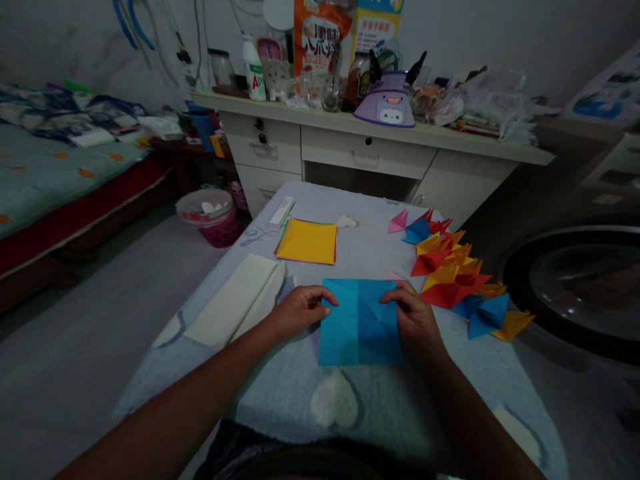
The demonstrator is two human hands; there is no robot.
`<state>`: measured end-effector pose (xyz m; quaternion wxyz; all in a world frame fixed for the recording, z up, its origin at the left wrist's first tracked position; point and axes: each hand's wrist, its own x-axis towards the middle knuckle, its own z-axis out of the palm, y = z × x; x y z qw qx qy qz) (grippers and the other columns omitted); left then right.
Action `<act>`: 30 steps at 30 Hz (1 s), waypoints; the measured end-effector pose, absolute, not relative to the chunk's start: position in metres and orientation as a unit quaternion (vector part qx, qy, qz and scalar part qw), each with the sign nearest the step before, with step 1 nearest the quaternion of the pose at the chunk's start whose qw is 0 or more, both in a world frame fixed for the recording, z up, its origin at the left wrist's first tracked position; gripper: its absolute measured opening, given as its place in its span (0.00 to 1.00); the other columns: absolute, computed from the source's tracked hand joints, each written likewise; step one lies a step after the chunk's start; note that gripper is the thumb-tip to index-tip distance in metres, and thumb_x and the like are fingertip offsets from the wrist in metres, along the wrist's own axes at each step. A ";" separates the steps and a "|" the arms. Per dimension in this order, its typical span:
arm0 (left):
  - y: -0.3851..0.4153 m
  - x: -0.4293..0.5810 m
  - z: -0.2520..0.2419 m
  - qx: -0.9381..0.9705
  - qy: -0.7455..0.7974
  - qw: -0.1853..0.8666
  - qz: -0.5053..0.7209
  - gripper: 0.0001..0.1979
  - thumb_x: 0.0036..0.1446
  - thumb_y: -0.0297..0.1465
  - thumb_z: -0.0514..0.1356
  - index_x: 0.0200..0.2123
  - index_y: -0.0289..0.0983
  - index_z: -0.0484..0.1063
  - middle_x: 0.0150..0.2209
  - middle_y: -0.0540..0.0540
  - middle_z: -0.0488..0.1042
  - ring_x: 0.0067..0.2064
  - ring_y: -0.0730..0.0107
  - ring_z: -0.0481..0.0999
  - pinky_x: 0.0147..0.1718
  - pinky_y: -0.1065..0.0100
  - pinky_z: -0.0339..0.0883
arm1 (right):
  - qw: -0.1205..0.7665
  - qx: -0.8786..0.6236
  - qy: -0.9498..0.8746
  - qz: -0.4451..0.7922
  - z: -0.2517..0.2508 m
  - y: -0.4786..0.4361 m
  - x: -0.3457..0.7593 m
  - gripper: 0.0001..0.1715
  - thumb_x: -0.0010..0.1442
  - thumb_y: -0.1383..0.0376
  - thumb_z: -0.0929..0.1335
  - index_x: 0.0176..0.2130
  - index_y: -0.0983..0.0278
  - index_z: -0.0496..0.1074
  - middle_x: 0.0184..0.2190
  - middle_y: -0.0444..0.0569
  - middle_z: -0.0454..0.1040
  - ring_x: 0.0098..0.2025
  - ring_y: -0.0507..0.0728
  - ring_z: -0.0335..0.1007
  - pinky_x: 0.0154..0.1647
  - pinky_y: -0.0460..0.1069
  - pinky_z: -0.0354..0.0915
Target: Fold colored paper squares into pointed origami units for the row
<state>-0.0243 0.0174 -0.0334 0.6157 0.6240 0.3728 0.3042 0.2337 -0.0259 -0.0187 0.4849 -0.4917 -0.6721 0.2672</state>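
Note:
A square sheet of blue origami paper [360,333], marked by crossing creases, is held up over the near part of the cloth-covered table. My left hand [303,310] pinches its left edge near the upper corner. On the opposite edge, my right hand [415,313] grips the sheet between thumb and fingers. Beyond the sheet lies a stack of coloured paper squares [307,241], yellow on top. Several folded paper cranes [450,270] in red, orange, yellow, blue and pink stand in a cluster along the table's right side. A bit of pink paper [394,275] shows just behind the blue sheet.
Folded whitish paper or cloth [233,300] lies at the table's left, with a small white box [281,212] farther back. Crumpled tissue [347,221] sits beside the stack. A cluttered desk [365,148] stands behind, a waste bin [213,217] left, a washing machine [575,280] right.

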 end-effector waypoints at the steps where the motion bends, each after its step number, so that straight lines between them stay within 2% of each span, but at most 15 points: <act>1: 0.017 -0.024 -0.034 0.620 0.377 0.614 0.312 0.10 0.50 0.33 0.63 0.36 0.35 0.74 0.22 0.55 0.61 0.23 0.78 0.60 0.24 0.74 0.51 | 0.468 -0.491 -0.687 0.260 -0.020 -0.025 0.234 0.11 0.57 0.71 0.64 0.36 0.59 0.75 0.42 0.49 0.68 0.45 0.57 0.68 0.46 0.51 0.64; 5: 0.018 -0.024 -0.032 0.581 0.400 0.615 0.353 0.11 0.50 0.32 0.60 0.38 0.37 0.72 0.24 0.55 0.63 0.25 0.76 0.63 0.25 0.73 0.55 | 0.403 -0.468 -0.747 0.246 -0.021 -0.023 0.236 0.20 0.58 0.71 0.64 0.48 0.57 0.74 0.55 0.53 0.63 0.56 0.59 0.63 0.56 0.55 0.61; 9: 0.018 -0.025 -0.030 0.566 0.425 0.597 0.377 0.10 0.50 0.31 0.58 0.37 0.37 0.70 0.25 0.54 0.64 0.25 0.76 0.63 0.26 0.73 0.56 | 0.345 -0.435 -0.784 0.278 -0.020 -0.024 0.240 0.22 0.58 0.72 0.63 0.50 0.56 0.72 0.57 0.52 0.62 0.59 0.59 0.61 0.58 0.55 0.59; 13: 0.016 -0.024 -0.030 0.565 0.443 0.589 0.372 0.09 0.50 0.33 0.58 0.35 0.36 0.71 0.24 0.54 0.65 0.24 0.75 0.63 0.24 0.73 0.56 | 0.323 -0.425 -0.793 0.295 -0.023 -0.023 0.244 0.17 0.58 0.71 0.65 0.46 0.57 0.75 0.52 0.52 0.69 0.53 0.60 0.66 0.53 0.55 0.63; 18: 0.015 -0.025 -0.028 0.579 0.473 0.553 0.368 0.10 0.52 0.33 0.57 0.36 0.36 0.74 0.25 0.53 0.67 0.23 0.75 0.63 0.23 0.73 0.55 | 0.358 -0.438 -0.768 0.301 -0.024 -0.021 0.243 0.10 0.57 0.69 0.67 0.38 0.59 0.77 0.41 0.51 0.74 0.44 0.58 0.70 0.46 0.53 0.65; 22: 0.016 -0.026 -0.026 0.612 0.470 0.510 0.379 0.11 0.52 0.32 0.57 0.35 0.35 0.77 0.30 0.49 0.73 0.31 0.70 0.69 0.29 0.71 0.60 | 0.399 -0.454 -0.725 0.330 -0.020 -0.022 0.241 0.10 0.55 0.69 0.66 0.36 0.60 0.77 0.36 0.49 0.74 0.39 0.57 0.70 0.40 0.50 0.65; 25: 0.016 -0.026 -0.022 0.612 0.475 0.504 0.383 0.12 0.52 0.32 0.56 0.36 0.36 0.78 0.33 0.47 0.75 0.35 0.66 0.71 0.34 0.69 0.62 | 0.418 -0.482 -0.689 0.345 -0.017 -0.024 0.239 0.07 0.54 0.67 0.68 0.34 0.61 0.76 0.35 0.48 0.74 0.38 0.56 0.70 0.40 0.49 0.65; 30: 0.013 -0.028 -0.019 0.583 0.455 0.550 0.388 0.15 0.49 0.28 0.54 0.38 0.36 0.78 0.35 0.46 0.76 0.37 0.65 0.72 0.37 0.67 0.63 | 0.465 -0.493 -0.594 0.433 -0.023 -0.026 0.234 0.08 0.57 0.61 0.69 0.34 0.62 0.74 0.34 0.47 0.74 0.37 0.56 0.70 0.39 0.49 0.64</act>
